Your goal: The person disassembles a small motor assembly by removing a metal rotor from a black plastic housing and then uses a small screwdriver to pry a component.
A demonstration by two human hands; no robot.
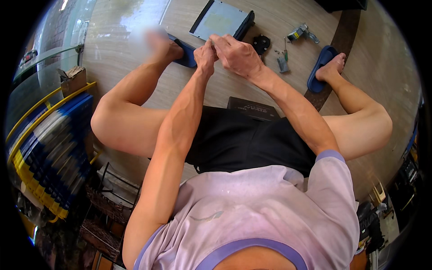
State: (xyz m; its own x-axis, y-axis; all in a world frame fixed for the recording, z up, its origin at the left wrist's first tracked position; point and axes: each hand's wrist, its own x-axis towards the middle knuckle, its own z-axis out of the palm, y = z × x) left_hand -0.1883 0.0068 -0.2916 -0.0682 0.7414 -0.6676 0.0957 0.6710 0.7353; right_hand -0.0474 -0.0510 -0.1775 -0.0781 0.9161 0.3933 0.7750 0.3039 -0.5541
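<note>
Closest to the lens is the lilac t-shirt (pixel 265 211) with the purple trim, then black shorts (pixel 243 139) and both bare forearms running up toward 12 o'clock. The person is sitting with knees spread, feet in blue slippers (pixel 321 67) on a pale wood-look floor (pixel 396 76).

The left hand (pixel 204 56) and right hand (pixel 236 54) are touching each other out in front, both pinched in tight around something tiny. Honestly can't tell what it is from here, it's buried in the fingers; could be a small screw or a bit, but that's a guess. So: both hands narrow, closed on a small hidden part.

The flat grey metal drive casing (pixel 220 20) lies on the floor just past the hands, at roughly 12 o'clock from them, nearly touching the fingertips in the view. Its long axis runs from about 1 o'clock down to 7. Both hands are about equally near it, the left maybe a hair nearer to its lower edge.

Off at 3 o'clock from the hands: a round black part (pixel 261 43), a green-handled screwdriver (pixel 285 51), a small grey metal piece (pixel 282 65) and a silvery mechanism (pixel 302 33). A dark flat box (pixel 254 109) sits on the floor between the knees.
</note>
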